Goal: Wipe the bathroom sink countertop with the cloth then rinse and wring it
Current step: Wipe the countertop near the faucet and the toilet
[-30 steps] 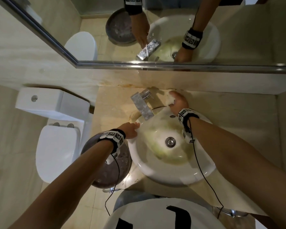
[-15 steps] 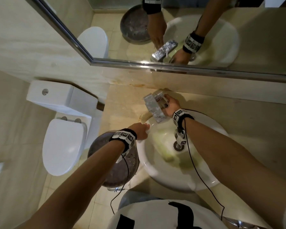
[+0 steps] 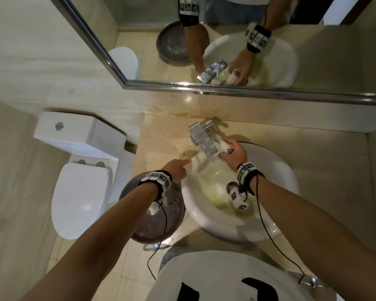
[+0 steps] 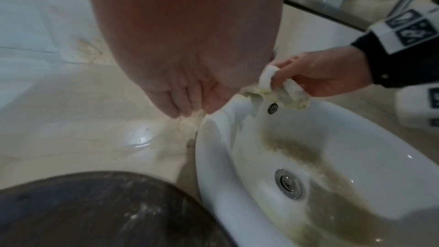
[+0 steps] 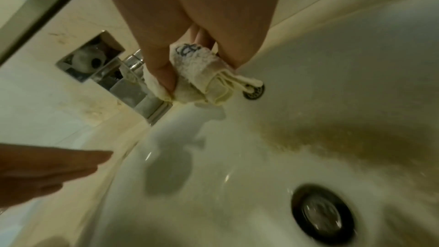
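Note:
My right hand [image 3: 228, 150] grips a bunched white cloth [image 3: 222, 146] just right of the chrome faucet [image 3: 202, 139], at the back of the white sink [image 3: 276, 170]. In the right wrist view the thumb and fingers of this hand [image 5: 199, 74] curl round the cloth [image 5: 213, 85], above the overflow hole [image 5: 254, 91]. My left hand [image 3: 182, 165] rests with straight fingers on the sink's left rim, at the edge of the beige countertop [image 3: 159, 144]. From the left wrist, its fingertips [image 4: 182, 106] touch the rim [image 4: 213, 147], and the cloth [image 4: 285, 91] hangs from the right hand [image 4: 320, 76].
The basin has a yellowish stain around the drain [image 4: 288, 183]. A dark round bin lid [image 3: 156, 213] stands below the counter's left edge, with a toilet [image 3: 80, 198] further left. A mirror [image 3: 269, 51] runs along the wall behind the faucet. Water glistens on the countertop [image 4: 140, 142].
My right hand has carried the cloth left from the counter behind the basin to the faucet's side. The left hand has stayed on the sink rim.

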